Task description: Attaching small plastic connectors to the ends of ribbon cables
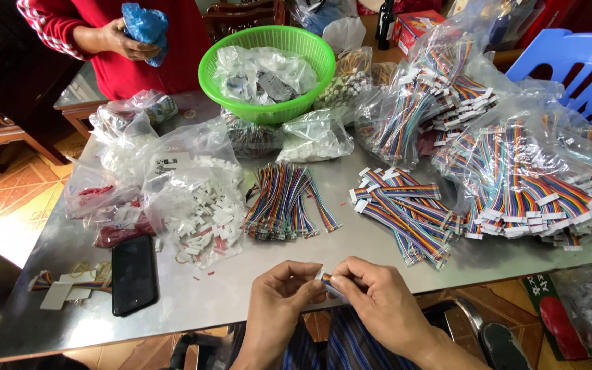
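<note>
A grey metal table [351, 179] stands on an orange patterned tile floor [15, 199], with dark wooden furniture at the far left and a blue plastic chair [584, 65] at the far right. From the left, a small cable piece with white card [63, 288] lies near the table's corner, then a black phone [133, 274] face down, clear bags of white connectors [196, 205], a loose bundle of rainbow ribbon cables [286, 202], a pile of finished cables with white plugs [405, 209], and bagged cables heaped at the right. A green basket [266, 68] of bags sits at the back, beside another person in a red top [166, 48] who holds a blue bag. At the near edge, the left hand [277, 301] is closed narrowly, thumb and fingertips pinching one end of a short ribbon cable piece [329, 283]; the right hand [378, 298] pinches its other end, fingers curled. The piece sits just over the table's front edge, between both hands. Bare tabletop lies open ahead of the hands and toward the phone; the right side is crowded to the edge.
</note>
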